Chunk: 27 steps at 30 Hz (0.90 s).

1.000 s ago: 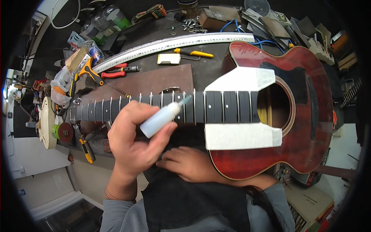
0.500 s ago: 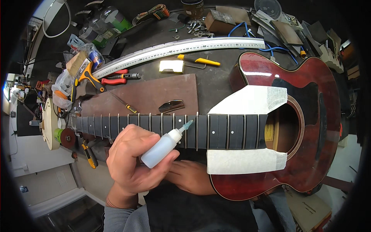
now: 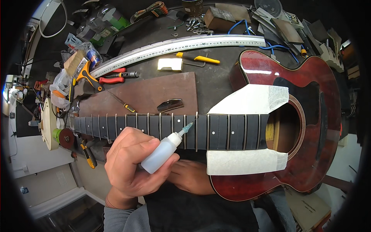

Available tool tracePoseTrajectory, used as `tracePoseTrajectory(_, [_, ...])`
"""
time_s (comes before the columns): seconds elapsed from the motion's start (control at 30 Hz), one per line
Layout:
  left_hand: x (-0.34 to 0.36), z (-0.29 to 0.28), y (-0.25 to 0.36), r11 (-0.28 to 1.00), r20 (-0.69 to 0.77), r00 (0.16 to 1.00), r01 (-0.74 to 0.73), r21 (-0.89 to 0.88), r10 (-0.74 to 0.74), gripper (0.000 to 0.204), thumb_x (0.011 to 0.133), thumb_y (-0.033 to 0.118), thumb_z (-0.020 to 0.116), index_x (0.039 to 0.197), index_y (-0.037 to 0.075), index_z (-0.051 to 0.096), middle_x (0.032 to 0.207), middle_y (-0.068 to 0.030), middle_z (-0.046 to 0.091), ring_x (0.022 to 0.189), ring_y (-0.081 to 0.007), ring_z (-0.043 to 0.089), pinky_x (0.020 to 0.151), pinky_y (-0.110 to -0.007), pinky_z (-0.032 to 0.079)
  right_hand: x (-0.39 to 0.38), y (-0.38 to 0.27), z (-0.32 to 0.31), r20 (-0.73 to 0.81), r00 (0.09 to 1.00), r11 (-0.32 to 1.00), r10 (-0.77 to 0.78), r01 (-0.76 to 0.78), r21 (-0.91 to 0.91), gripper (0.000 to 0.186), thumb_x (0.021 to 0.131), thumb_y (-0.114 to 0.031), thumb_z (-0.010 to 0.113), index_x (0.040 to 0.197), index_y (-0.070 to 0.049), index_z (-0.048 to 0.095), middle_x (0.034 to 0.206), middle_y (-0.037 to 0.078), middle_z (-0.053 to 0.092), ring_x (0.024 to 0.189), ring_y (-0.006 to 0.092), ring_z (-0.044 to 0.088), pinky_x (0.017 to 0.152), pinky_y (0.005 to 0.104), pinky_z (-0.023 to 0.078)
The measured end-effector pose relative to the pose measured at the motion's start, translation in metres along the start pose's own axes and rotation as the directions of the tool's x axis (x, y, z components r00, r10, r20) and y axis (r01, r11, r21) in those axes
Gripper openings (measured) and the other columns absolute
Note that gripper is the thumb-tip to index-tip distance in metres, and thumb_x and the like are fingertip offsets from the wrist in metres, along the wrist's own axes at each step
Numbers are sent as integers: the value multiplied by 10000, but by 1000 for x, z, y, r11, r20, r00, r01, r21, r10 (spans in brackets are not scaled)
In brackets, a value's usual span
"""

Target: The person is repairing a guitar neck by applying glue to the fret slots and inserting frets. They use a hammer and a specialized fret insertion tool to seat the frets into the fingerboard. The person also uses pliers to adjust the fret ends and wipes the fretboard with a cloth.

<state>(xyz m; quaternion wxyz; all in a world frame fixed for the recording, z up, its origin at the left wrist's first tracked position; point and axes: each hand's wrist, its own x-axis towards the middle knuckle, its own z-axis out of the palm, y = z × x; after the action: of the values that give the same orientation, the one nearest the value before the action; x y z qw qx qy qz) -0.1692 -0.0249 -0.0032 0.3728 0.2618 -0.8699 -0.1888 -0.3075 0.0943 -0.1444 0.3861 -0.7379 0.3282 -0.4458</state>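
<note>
My left hand [image 3: 135, 160] grips a small white squeeze bottle [image 3: 158, 157], tilted with its bluish nozzle [image 3: 187, 128] pointing up and right. The nozzle tip is over the dark fretboard [image 3: 219, 131], just left of a metal fret [image 3: 196, 133]; whether it touches the wood I cannot tell. The fretboard belongs to a dark red acoustic guitar [image 3: 247, 185] lying across the bench. Below the neck is my right hand [image 3: 189, 176], partly behind my left hand, its fingers mostly hidden. White masking sheets [image 3: 247, 161] cover the guitar top on both sides of the fretboard end.
Behind the neck lie a brown board [image 3: 135, 92], a small dark curved piece [image 3: 170, 105], a screwdriver [image 3: 129, 107], red-handled pliers [image 3: 112, 80] and a yellow knife [image 3: 199, 58]. A long steel ruler [image 3: 181, 45] spans the bench. Blocks [image 3: 220, 21] and bottles [image 3: 112, 19] stand farther back.
The bottle nozzle has shifted very slightly down beside the same fret. My left hand keeps its grip, and the guitar looks nearly unmoved.
</note>
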Motion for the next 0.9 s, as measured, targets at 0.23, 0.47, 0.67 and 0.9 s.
tracePoseTrajectory(0.23, [-2,-1,2,1000,16,1000,-5,-3,5,526,775,43,1020,1164,2,670,857,-128,735,700,-261,696,627,-371,509,-8,10,22,-9,999,999,35,-35,-3,381,902,-90,721,1280,-52,694,1126,120,626,1032,326,685,879,467,563])
tracePoseTrajectory(0.47, [-3,1,4,1000,-7,1000,8,3,-8,519,769,35,1020,1154,-2,674,859,-138,738,699,-262,691,626,-370,512,-6,9,19,-24,1000,1000,18,-18,10,372,907,-71,722,1277,-49,692,1120,126,626,1016,333,681,864,468,559])
tracePoseTrajectory(0.67, [-4,4,3,1000,-20,1000,19,17,-19,529,763,33,1023,1159,-10,676,864,-153,743,694,-267,682,616,-370,522,-6,10,19,-26,1000,1000,14,-14,16,359,909,-60,718,1267,-47,691,1110,126,621,998,334,677,848,465,557])
tracePoseTrajectory(0.9, [-3,2,5,1000,-5,1000,12,27,-12,530,771,46,1025,1162,-7,672,856,-148,736,692,-265,679,610,-370,514,-4,8,14,3,1000,1000,22,-22,11,349,906,-59,718,1253,-49,682,1098,127,607,1000,334,668,847,465,553])
